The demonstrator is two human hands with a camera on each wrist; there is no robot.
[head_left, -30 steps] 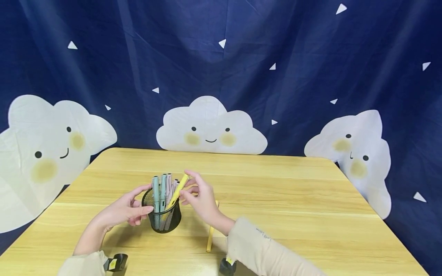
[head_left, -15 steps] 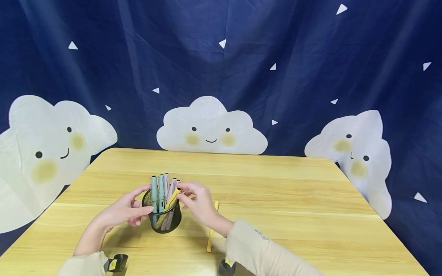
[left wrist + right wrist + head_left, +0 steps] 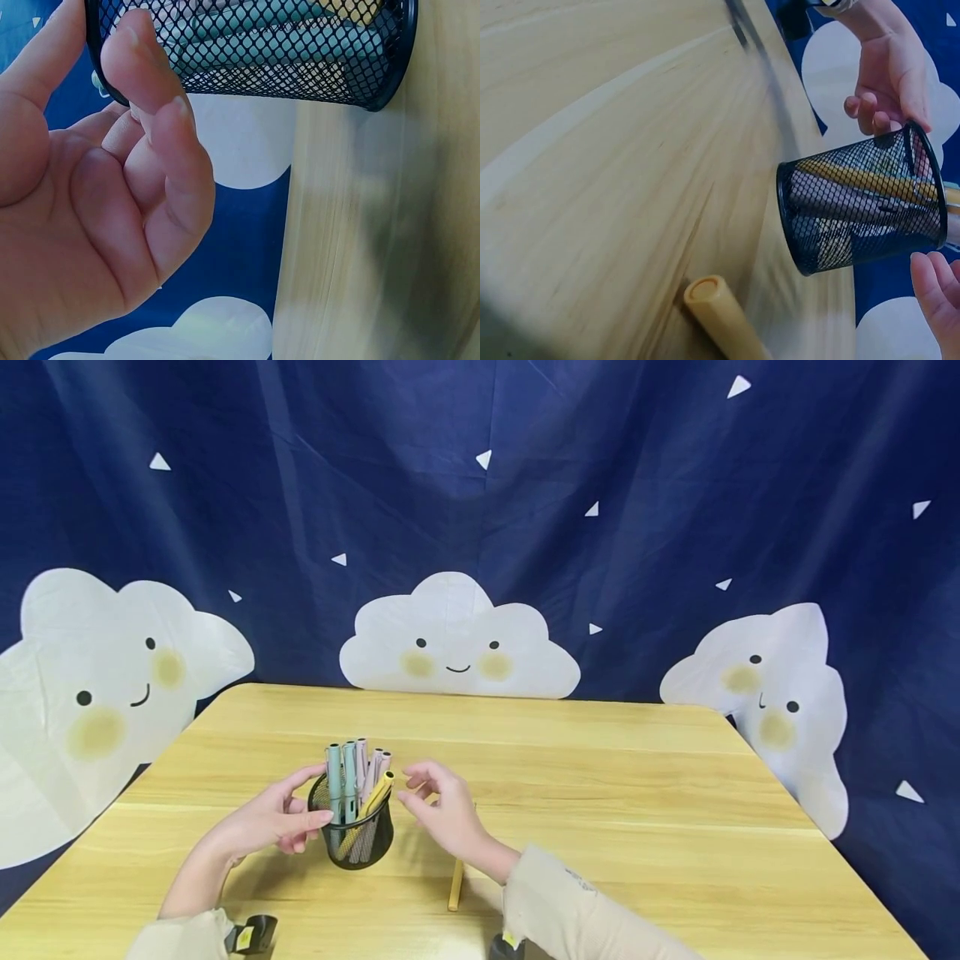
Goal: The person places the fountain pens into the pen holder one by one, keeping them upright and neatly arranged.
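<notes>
A black mesh pen holder [image 3: 375, 839] stands on the wooden table, with teal pens [image 3: 334, 781], lilac pens [image 3: 362, 760] and a yellow pen [image 3: 380, 789] in it. My left hand [image 3: 262, 814] holds its left side, thumb at the near rim and a finger at the far rim. The left wrist view has that hand [image 3: 127, 187] against the mesh wall. Just right of the yellow pen's top, my right hand [image 3: 450, 814] is apart from it, fingers loosely bent and holding nothing. Another yellow pen [image 3: 455, 889] lies on the table below my right hand, partly hidden by it.
The light wooden table [image 3: 637, 793] reaches back to a dark blue curtain [image 3: 637, 485] printed with white clouds. Dark wrist cameras [image 3: 258, 932] sit beside both sleeves, close over the near part of the table.
The yellow pen has sunk into the pen holder and leans by its right rim. My right hand has let go of it and moved slightly right. My left hand stays put.
</notes>
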